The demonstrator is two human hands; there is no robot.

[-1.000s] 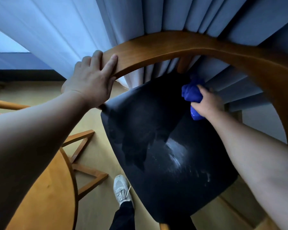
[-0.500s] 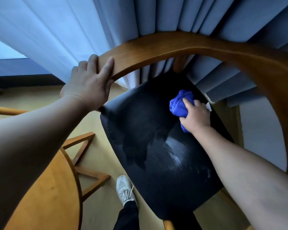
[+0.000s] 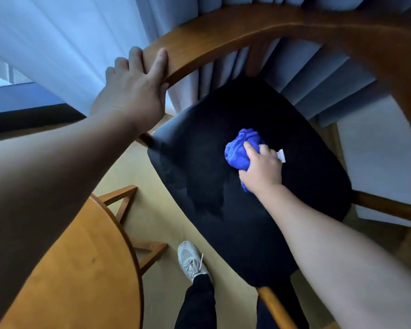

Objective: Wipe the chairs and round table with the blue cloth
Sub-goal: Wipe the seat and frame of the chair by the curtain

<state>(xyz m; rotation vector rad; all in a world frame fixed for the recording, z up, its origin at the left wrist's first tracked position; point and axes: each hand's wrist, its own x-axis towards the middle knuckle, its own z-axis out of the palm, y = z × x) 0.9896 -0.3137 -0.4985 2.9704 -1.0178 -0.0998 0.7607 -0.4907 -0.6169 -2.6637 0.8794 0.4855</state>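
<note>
Right hand [image 3: 261, 172] clamps bunched blue cloth [image 3: 239, 151], pressed on black chair seat [image 3: 235, 222] centre. Left hand [image 3: 133, 91], at 10 o'clock, grips wooden backrest rail [image 3: 223, 29]. Round table [image 3: 81, 269] at 7 o'clock.

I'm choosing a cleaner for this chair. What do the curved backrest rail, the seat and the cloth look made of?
Backrest rail: wood, warm brown with a smooth satin sheen.
Seat: black padded upholstery, possibly leather or vinyl, since darker damp-looking patches sit on its surface.
Blue cloth: soft textile, perhaps microfibre, bunched into folds in the right hand.
</note>
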